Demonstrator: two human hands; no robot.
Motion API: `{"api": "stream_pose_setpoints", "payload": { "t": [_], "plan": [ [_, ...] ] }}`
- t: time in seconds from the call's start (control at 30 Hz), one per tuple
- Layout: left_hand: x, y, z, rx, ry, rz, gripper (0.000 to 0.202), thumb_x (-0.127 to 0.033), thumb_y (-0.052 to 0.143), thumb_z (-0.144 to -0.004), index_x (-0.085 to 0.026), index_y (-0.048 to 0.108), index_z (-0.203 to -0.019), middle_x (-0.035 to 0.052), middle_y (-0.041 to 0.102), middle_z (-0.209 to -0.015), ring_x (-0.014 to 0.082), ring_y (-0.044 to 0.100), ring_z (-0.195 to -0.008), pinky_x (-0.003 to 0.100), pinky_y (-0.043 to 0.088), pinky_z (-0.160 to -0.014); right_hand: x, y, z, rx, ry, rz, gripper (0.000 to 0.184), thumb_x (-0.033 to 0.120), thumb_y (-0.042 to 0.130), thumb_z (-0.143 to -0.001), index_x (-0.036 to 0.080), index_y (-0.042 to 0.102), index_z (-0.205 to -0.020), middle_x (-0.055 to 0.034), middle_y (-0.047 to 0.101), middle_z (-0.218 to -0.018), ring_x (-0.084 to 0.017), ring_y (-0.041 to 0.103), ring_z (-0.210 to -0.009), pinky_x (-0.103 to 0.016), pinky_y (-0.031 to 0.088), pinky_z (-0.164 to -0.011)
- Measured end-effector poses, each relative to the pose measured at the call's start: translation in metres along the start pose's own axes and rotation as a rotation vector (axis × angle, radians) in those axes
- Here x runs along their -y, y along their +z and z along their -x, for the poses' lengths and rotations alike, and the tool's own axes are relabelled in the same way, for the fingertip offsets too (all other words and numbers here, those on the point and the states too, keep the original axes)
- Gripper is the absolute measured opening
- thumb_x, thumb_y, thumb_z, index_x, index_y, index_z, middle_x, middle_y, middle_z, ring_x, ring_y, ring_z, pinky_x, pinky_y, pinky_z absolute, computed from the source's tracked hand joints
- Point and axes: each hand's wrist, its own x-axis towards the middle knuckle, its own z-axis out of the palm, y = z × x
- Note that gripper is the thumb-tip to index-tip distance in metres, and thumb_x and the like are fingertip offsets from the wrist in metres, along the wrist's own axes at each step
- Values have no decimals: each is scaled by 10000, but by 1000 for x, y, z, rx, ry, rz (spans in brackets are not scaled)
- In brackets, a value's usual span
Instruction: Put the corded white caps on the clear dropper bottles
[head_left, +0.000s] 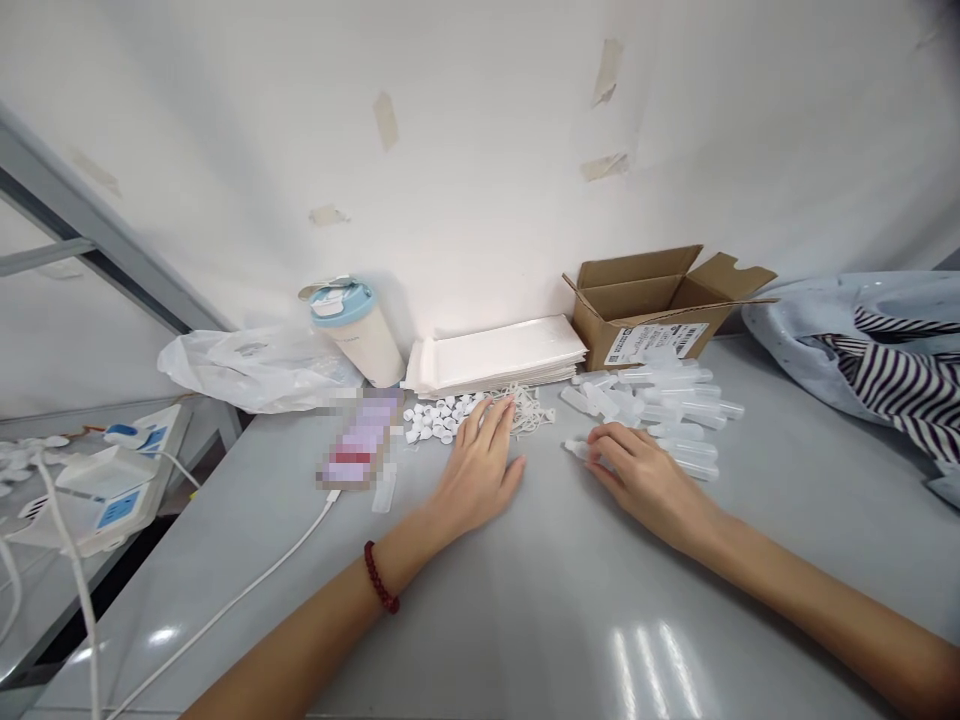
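My left hand (480, 470) lies palm down with its fingers stretched out. Its fingertips are at the edge of a pile of small white caps (431, 420) and a heap of thin white looped pieces (531, 412). A dark red bead bracelet (381, 578) circles that wrist. My right hand (649, 480) is curled low over the table, its fingers closed on a translucent plastic tube (574, 448). The tube's narrow tip points left past the fingers. Several similar translucent tubes (686, 400) lie in a loose pile behind and beside this hand.
A stack of white packets (502, 355) lies by the wall, beside an open cardboard box (652, 315). Left stand a cream cup with a blue lid (364, 335), a plastic bag (251, 370) and a blurred phone (361, 440) on a white cable (247, 590). Fabric (885, 370) lies right.
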Motion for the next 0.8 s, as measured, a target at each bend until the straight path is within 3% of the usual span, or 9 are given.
{"api": "stream_pose_setpoints", "payload": {
  "t": [0.17,0.27,0.5,0.8],
  "plan": [
    [-4,-1,3,-181,69,65,559,-132,437,-885,-149,272,-1419,169,452,-1363,310,360,-1313,535,372,-1058,5,-3,3,45,86,-115,284,196,377,-930,180,493,-1189,-146,681,-1015,-281,673,-889,-423,561,-714],
    [-9,-2,7,-243,159,107,498,-95,425,-886,-163,347,-1373,160,543,-1242,288,460,-1228,516,428,-1016,9,-9,4,51,148,-238,361,204,377,-929,201,395,-1290,-138,694,-1037,-275,685,-929,-434,565,-748],
    [-16,-3,11,-220,229,74,423,-60,443,-862,-98,428,-1283,186,565,-1184,302,487,-1180,504,472,-978,22,-22,7,72,192,-445,387,240,409,-935,233,307,-1308,-110,643,-1060,-240,667,-979,-404,555,-811],
    [-22,-5,13,-201,326,65,467,-35,451,-834,-57,414,-1300,193,567,-1182,310,488,-1178,492,494,-970,26,-19,11,103,122,-474,416,206,408,-942,239,283,-1338,-112,599,-1100,-216,651,-939,-400,550,-817]
  ]
}}
